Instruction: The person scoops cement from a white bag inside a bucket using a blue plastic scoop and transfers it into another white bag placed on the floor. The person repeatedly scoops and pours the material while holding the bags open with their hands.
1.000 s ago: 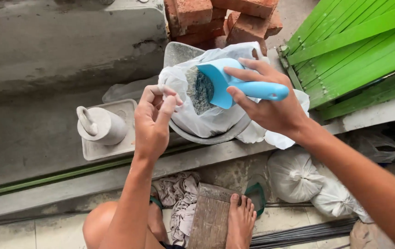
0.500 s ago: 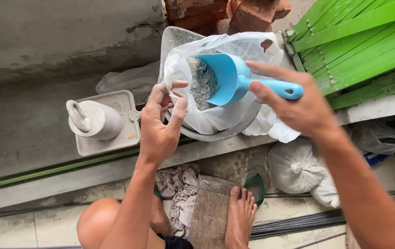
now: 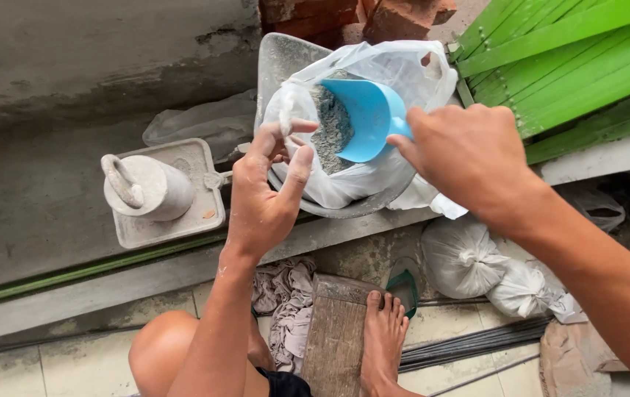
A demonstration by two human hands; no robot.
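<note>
My right hand [image 3: 469, 158] grips the handle of a blue plastic scoop [image 3: 363, 117], tipped with its mouth inside a clear plastic bag [image 3: 396, 73]. Grey powder [image 3: 328, 129] spills from the scoop into the bag. My left hand [image 3: 267, 195] pinches the bag's near rim between thumb and fingers, holding it wide. The bag sits in a dusty metal pan [image 3: 282, 59] on a concrete ledge.
A grey weight with a handle [image 3: 146, 187] rests on a square scale tray [image 3: 183, 220] to the left. Red bricks [image 3: 374, 15] lie behind, green slatted panels [image 3: 565, 59] to the right. Filled plastic bags [image 3: 462, 257], steel rods [image 3: 469, 342], rags and my bare foot [image 3: 382, 338] are below.
The right hand has lowered and tipped the scoop deeper into the bag. The left hand moved right from beside the bag and took hold of its rim.
</note>
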